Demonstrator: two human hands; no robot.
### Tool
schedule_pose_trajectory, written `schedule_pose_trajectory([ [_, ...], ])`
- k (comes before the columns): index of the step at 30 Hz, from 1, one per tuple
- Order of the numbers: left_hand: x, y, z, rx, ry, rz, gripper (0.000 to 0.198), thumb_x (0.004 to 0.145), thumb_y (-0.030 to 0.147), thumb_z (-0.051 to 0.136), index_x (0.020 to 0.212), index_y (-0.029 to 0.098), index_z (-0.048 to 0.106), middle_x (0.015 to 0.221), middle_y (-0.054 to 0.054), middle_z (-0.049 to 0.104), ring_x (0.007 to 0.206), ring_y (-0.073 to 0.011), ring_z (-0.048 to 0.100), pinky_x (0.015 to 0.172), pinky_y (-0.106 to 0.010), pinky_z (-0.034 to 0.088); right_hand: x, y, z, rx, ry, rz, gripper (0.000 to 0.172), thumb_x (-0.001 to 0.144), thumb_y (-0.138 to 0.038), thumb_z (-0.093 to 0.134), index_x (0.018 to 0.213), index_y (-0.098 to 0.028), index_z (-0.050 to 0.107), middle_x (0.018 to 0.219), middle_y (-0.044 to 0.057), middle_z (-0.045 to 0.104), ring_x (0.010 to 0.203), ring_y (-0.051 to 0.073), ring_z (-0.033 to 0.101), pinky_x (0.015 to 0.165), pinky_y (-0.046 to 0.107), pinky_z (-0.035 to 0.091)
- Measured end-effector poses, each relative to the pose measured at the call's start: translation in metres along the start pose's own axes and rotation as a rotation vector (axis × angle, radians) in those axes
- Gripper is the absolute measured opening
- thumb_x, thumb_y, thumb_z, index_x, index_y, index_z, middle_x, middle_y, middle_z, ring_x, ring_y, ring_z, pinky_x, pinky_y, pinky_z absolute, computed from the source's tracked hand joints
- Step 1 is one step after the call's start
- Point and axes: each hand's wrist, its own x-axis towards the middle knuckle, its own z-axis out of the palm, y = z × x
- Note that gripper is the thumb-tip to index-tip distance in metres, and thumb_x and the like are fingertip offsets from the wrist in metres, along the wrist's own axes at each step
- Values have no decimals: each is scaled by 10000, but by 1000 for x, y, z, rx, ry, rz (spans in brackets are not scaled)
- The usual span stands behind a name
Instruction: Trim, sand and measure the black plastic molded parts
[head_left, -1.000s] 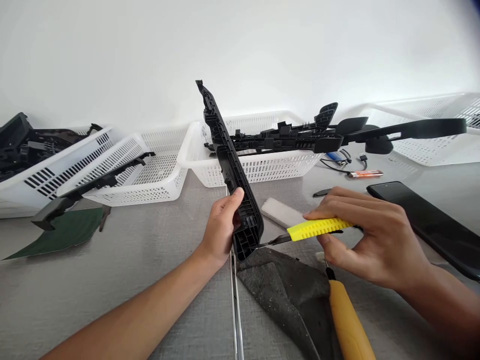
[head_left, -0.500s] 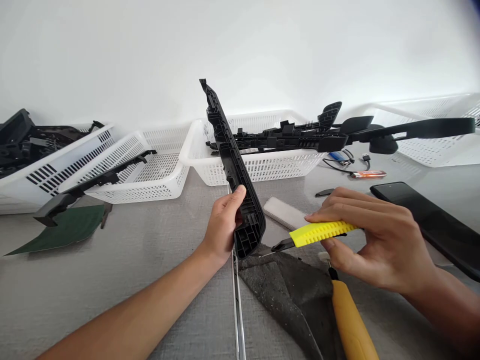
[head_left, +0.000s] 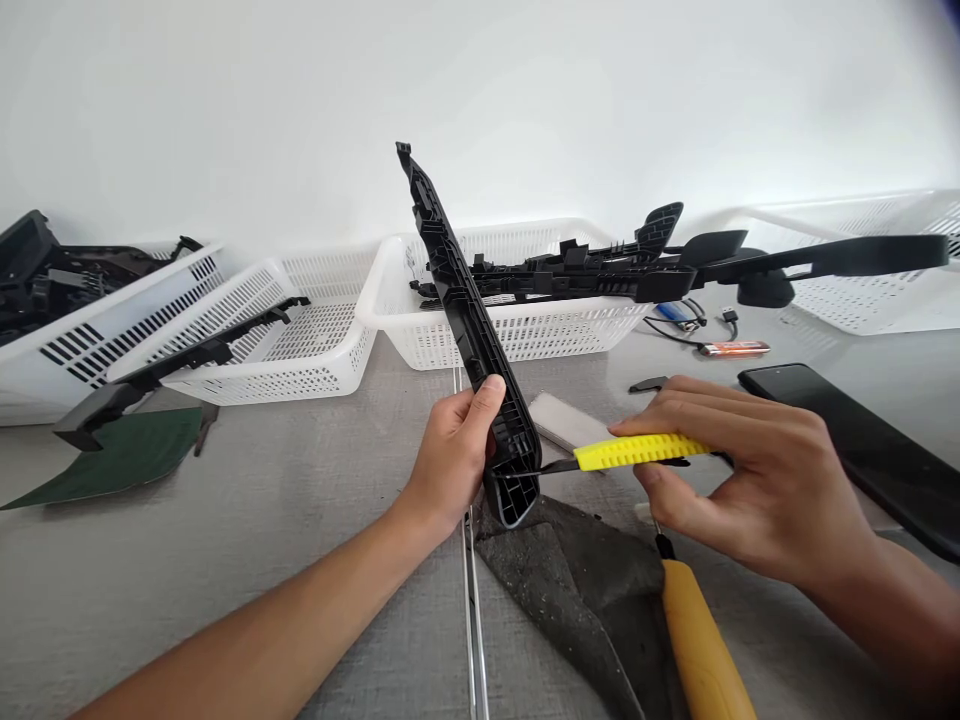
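Gripped near its lower end by my left hand (head_left: 454, 450) is a long black plastic trim piece (head_left: 480, 345), tilted, its ribbed side showing. My right hand (head_left: 757, 480) holds a yellow utility knife (head_left: 637, 452) between thumb and fingers. The knife's thin blade reaches left over the ribbed lower end of the trim piece; whether it touches the plastic I cannot tell. Beneath them lies a dark grey cloth (head_left: 562, 590). A yellow-handled tool (head_left: 701, 640) rests on the cloth's right side, its tip partly hidden near my right hand.
A basket (head_left: 570, 335) of black parts stands behind, with more baskets left (head_left: 277, 385) and right (head_left: 862, 310). A black phone (head_left: 840, 450), a battery (head_left: 735, 349) and a whitish block (head_left: 566, 425) lie on the table. Metal rods (head_left: 474, 620) run toward me; green sheet (head_left: 112, 460) at left.
The trim piece has turned slightly and its lower end has shifted right. The knife has swung more level, and its blade has come from below right of the piece onto its lower end.
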Motion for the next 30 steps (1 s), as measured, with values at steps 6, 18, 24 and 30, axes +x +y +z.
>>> schedule_pose_trajectory([
  [6, 1, 5, 4, -82, 6, -19, 597, 822, 677, 813, 618, 223, 485, 588, 46, 447, 509, -101, 432, 473, -247, 376, -2, 2, 0, 12, 3, 11, 179, 805, -98, 621, 897, -206, 730, 722, 32, 723, 629, 201, 647, 555, 324, 497],
  [18, 3, 7, 2, -195, -40, -42, 576, 803, 651, 845, 613, 219, 515, 565, 59, 450, 473, -93, 434, 454, -248, 386, -4, 3, 3, 61, -23, -3, 194, 810, -108, 626, 939, -216, 723, 772, 38, 741, 682, 220, 671, 594, 348, 529],
  [24, 2, 5, 2, -137, -12, -33, 595, 815, 686, 815, 610, 220, 506, 567, 52, 464, 484, -98, 454, 462, -252, 388, -2, 0, 4, 68, -18, -12, 190, 831, -97, 637, 954, -216, 718, 759, 33, 726, 666, 198, 635, 593, 332, 522],
  [30, 2, 5, 3, -129, 3, -58, 601, 775, 700, 836, 628, 220, 506, 584, 46, 480, 489, -103, 461, 450, -248, 385, -3, 1, 6, 84, -37, 1, 196, 818, -115, 641, 952, -234, 721, 756, 16, 707, 679, 199, 625, 597, 320, 503],
])
